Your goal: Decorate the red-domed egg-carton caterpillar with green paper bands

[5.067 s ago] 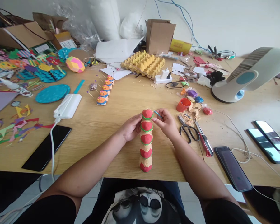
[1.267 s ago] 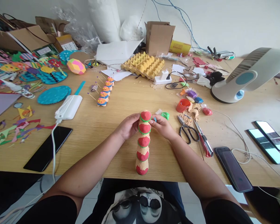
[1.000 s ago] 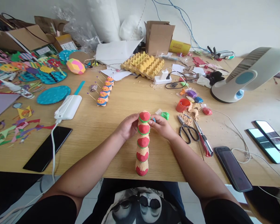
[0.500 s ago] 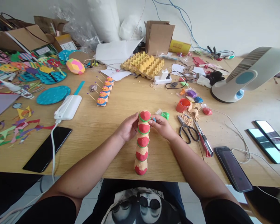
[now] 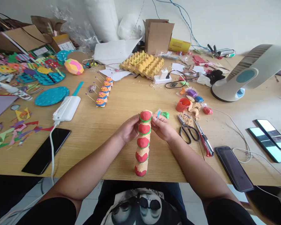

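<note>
A strip of egg-carton cups point(image 5: 141, 157) lies lengthwise in front of me, its several domes capped in red with green rims. My left hand point(image 5: 130, 128) is closed around the left side of its far end. At the right side of that end is my right hand point(image 5: 163, 127), its fingers pinched on a small blue stick point(image 5: 158, 114) whose tip points up. Its fingertips are beside the far dome; whether they press on it is hard to see. A green clay lump point(image 5: 165, 115) in clear wrap lies just behind my right hand.
Scissors point(image 5: 188, 129), a utility knife point(image 5: 204, 140) and a red cup point(image 5: 183, 105) lie to the right, near a phone point(image 5: 234, 168) and a white fan point(image 5: 243, 75). An orange-and-blue carton strip point(image 5: 104, 92) stands ahead, with yellow egg trays point(image 5: 142, 64) behind. A power bank point(image 5: 67, 108) is leftward.
My right hand has turned and shifted slightly, so the blue stick now points up more and shows more. The strip and my left hand stay nearly in place.
</note>
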The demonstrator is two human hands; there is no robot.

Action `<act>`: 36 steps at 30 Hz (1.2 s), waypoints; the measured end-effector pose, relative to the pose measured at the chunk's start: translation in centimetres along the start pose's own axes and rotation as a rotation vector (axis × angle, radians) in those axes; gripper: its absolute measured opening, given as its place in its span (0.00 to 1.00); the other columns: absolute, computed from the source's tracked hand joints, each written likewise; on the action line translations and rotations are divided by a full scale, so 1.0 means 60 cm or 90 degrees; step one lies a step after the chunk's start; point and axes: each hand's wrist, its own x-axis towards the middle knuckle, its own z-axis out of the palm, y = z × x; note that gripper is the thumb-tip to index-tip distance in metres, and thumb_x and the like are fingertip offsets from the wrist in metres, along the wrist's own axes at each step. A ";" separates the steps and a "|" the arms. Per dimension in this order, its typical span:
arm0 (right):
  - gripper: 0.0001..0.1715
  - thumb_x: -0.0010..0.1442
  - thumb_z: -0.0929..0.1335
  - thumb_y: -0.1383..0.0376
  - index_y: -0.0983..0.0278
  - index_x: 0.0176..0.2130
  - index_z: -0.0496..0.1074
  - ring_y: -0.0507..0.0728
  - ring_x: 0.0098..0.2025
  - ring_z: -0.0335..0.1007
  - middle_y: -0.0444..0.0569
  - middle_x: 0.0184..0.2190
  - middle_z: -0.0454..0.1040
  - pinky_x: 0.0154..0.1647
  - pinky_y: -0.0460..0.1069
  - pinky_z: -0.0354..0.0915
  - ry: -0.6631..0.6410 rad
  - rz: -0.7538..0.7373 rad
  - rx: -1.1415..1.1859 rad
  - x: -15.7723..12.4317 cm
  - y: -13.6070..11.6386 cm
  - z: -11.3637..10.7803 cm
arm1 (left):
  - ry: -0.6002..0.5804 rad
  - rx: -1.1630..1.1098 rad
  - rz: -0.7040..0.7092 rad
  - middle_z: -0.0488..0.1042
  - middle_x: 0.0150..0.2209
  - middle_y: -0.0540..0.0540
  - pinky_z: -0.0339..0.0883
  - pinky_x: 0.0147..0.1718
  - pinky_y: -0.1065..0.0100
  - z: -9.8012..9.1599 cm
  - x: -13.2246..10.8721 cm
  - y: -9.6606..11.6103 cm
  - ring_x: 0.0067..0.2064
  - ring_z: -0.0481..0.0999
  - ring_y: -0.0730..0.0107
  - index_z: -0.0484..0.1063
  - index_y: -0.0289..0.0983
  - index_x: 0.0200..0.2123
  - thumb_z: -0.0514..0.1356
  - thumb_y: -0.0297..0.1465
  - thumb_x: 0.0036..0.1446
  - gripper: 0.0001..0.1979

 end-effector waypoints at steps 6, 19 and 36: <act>0.27 0.48 0.80 0.51 0.63 0.24 0.65 0.48 0.23 0.41 0.36 0.20 0.48 0.25 0.45 0.47 -0.020 0.012 0.029 0.002 0.004 0.000 | -0.017 -0.009 -0.007 0.82 0.40 0.43 0.71 0.37 0.64 0.007 -0.003 -0.001 0.39 0.80 0.59 0.81 0.39 0.45 0.64 0.38 0.61 0.12; 0.30 0.48 0.80 0.53 0.61 0.23 0.58 0.48 0.22 0.41 0.35 0.19 0.48 0.22 0.44 0.46 -0.007 0.028 0.094 0.004 0.008 0.000 | -0.048 0.032 0.026 0.80 0.35 0.44 0.68 0.36 0.66 0.009 -0.004 -0.007 0.37 0.76 0.64 0.81 0.35 0.43 0.64 0.38 0.62 0.14; 0.32 0.50 0.78 0.55 0.61 0.22 0.54 0.48 0.22 0.38 0.36 0.20 0.44 0.21 0.44 0.48 0.029 0.021 0.132 0.003 0.009 0.005 | -0.077 0.033 0.022 0.82 0.40 0.42 0.71 0.37 0.65 -0.003 0.002 -0.019 0.39 0.80 0.61 0.80 0.35 0.47 0.63 0.39 0.63 0.15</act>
